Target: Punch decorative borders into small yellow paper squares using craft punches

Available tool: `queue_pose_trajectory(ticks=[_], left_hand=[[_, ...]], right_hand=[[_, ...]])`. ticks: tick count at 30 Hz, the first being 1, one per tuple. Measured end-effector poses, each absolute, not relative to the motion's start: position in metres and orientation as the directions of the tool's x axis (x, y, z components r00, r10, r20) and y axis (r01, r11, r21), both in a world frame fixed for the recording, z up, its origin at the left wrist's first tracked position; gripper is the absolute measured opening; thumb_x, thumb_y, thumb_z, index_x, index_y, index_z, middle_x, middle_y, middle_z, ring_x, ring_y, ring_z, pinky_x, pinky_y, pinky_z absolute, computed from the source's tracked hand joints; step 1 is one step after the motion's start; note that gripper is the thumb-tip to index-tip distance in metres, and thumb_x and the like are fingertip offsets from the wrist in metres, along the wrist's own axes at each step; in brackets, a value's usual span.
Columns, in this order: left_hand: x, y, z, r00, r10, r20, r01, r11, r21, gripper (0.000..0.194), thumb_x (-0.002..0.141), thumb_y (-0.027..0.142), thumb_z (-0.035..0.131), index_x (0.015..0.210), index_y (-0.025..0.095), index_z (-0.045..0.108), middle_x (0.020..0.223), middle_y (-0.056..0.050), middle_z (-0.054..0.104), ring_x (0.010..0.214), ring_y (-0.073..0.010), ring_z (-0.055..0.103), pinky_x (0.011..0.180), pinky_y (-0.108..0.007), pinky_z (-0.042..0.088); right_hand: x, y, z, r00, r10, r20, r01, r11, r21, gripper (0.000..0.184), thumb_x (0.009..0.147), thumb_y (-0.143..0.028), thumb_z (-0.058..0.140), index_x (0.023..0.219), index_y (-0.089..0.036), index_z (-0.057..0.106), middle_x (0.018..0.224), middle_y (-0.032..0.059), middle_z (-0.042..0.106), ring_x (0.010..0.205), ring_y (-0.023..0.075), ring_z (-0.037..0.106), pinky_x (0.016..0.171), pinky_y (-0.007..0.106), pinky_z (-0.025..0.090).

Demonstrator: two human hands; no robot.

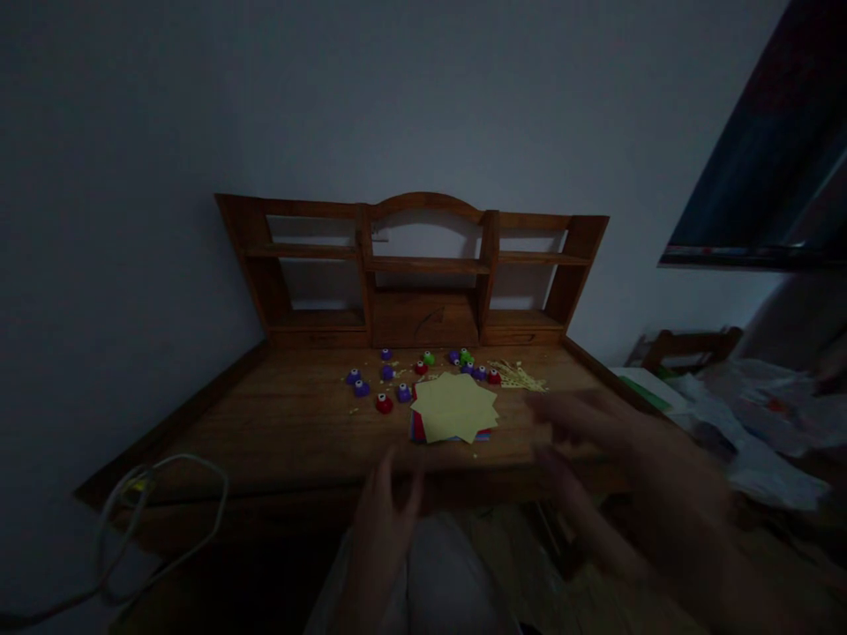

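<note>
Yellow paper (pixel 453 406), beyond left fingers (pixel 383 481), left of blurred right fingers (pixel 582 419), touching neither, both sets parted

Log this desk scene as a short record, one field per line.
Left hand: open, near the desk's front edge, holding nothing visible
Left hand point
Right hand: blurred, fingers apart, right of the paper
Paper: yellow sheets, fanned over red and blue ones
Small figures: purple, red and green, with eyes
Beside paper: thin pale strips
Furniture: wooden desk with shelf unit
Front left: looped pale cable
Far right: plastic bags
</note>
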State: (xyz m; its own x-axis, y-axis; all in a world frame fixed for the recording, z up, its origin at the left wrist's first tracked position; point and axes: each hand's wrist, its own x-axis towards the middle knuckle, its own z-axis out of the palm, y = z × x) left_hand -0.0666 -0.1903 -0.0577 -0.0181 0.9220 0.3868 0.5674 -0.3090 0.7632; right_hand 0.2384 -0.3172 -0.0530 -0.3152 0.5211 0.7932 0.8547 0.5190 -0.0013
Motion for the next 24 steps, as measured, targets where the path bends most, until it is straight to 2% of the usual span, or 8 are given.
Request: queue_pose_trajectory(ticks=[2,4,6,8,11,15,20,24], left_hand=[[-0.061,-0.174,-0.063,0.022,0.903,0.429,0.578,-0.362,0.731,0.059,0.081,0.045,0.057,0.131,0.018,0.041,0.130,-0.013,0.051,0.121,-0.0258,0.049,0.100,-0.041,0.041],[-0.056,-0.159,-0.067,0.087,0.880,0.468,0.593,-0.423,0.685,0.063,0.078,0.047,0.061,0.130,0.017,0.041,0.132,-0.014,0.049,0.124,-0.0274,0.046,0.101,-0.042,0.040],[-0.051,-0.146,-0.071,0.104,0.868,0.485,0.614,-0.439,0.656,0.067,0.077,0.045,0.062,0.132,0.016,0.038,0.131,-0.015,0.048,0.123,-0.0286,0.045,0.100,-0.043,0.040],[-0.047,-0.134,-0.073,0.139,0.868,0.476,0.657,-0.440,0.612,0.069,0.075,0.045,0.065,0.131,0.016,0.039,0.127,-0.015,0.050,0.122,-0.0298,0.045,0.101,-0.045,0.036],[-0.044,-0.119,-0.076,0.159,0.862,0.481,0.721,-0.434,0.540,0.072,0.072,0.046,0.068,0.131,0.017,0.039,0.128,-0.015,0.049,0.122,-0.0313,0.043,0.102,-0.048,0.032],[-0.043,-0.106,-0.075,0.137,0.898,0.419,0.783,-0.357,0.509,0.069,0.069,0.038,0.072,0.128,0.016,0.043,0.125,-0.016,0.050,0.119,-0.0323,0.043,0.099,-0.046,0.033],[-0.042,-0.103,-0.069,0.129,0.917,0.378,0.746,-0.341,0.573,0.047,0.075,0.025,0.065,0.118,0.015,0.051,0.121,-0.014,0.051,0.115,-0.0278,0.047,0.095,-0.039,0.039],[-0.044,-0.107,-0.066,0.155,0.917,0.367,0.680,-0.368,0.634,0.039,0.078,0.019,0.060,0.116,0.012,0.054,0.117,-0.014,0.054,0.107,-0.0242,0.053,0.092,-0.036,0.042]], right_hand=[[0.221,-0.248,0.019,-0.220,0.701,0.678,0.909,0.399,-0.118,0.023,0.086,-0.026,0.056,0.107,-0.021,0.060,0.094,0.0079,0.065,0.086,0.0227,0.063,0.074,0.034,0.050],[0.208,-0.191,0.062,-0.148,0.798,0.585,0.913,0.337,-0.229,0.021,0.087,-0.029,0.051,0.103,-0.020,0.061,0.089,0.0078,0.066,0.078,0.0211,0.063,0.068,0.031,0.048],[0.209,-0.152,0.064,-0.054,0.900,0.432,0.873,0.253,-0.417,0.023,0.084,-0.031,0.054,0.101,-0.018,0.063,0.083,0.0074,0.068,0.070,0.0199,0.062,0.062,0.028,0.047],[0.221,-0.125,0.038,0.052,0.953,0.297,0.794,0.141,-0.591,0.027,0.081,-0.036,0.058,0.098,-0.017,0.066,0.083,0.0088,0.069,0.071,0.0213,0.062,0.064,0.029,0.047],[0.240,-0.100,-0.004,0.041,0.969,0.243,0.755,0.129,-0.643,0.029,0.079,-0.040,0.057,0.091,-0.017,0.070,0.082,0.0072,0.071,0.070,0.0210,0.063,0.065,0.030,0.048],[0.243,-0.078,-0.020,0.053,0.981,0.188,0.720,0.093,-0.687,0.033,0.078,-0.044,0.055,0.082,-0.016,0.072,0.072,0.0052,0.070,0.062,0.0185,0.060,0.063,0.029,0.047],[0.238,-0.073,-0.017,0.081,0.983,0.163,0.701,0.060,-0.711,0.031,0.074,-0.044,0.057,0.070,-0.016,0.070,0.062,0.0030,0.067,0.058,0.0171,0.057,0.059,0.027,0.044],[0.233,-0.086,-0.019,0.078,0.984,0.163,0.701,0.062,-0.711,0.024,0.072,-0.036,0.058,0.065,-0.017,0.070,0.056,0.0026,0.065,0.054,0.0166,0.055,0.056,0.026,0.041]])
